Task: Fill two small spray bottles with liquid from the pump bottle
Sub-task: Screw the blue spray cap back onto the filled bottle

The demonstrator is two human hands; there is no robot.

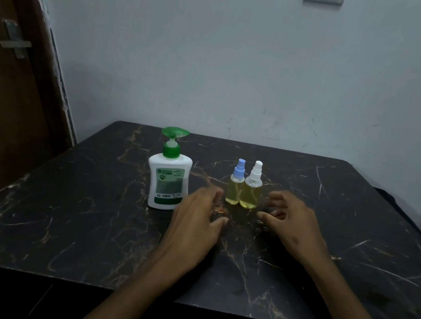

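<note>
A white pump bottle (168,180) with a green pump head and green label stands upright on the black marble table (87,209). To its right two small clear spray bottles stand side by side, both holding yellowish liquid: one with a blue cap (235,183), one with a white cap (252,187). My left hand (196,220) hovers just left of and in front of the blue-capped bottle, fingers loosely curled, holding nothing. My right hand (292,226) sits just right of the white-capped bottle, fingers loosely curled and empty. Neither hand touches a bottle.
The table stands against a pale wall (244,69). A dark wooden door (3,73) with a metal latch is at the left. The table's near edge runs across the bottom of the view, under my forearms.
</note>
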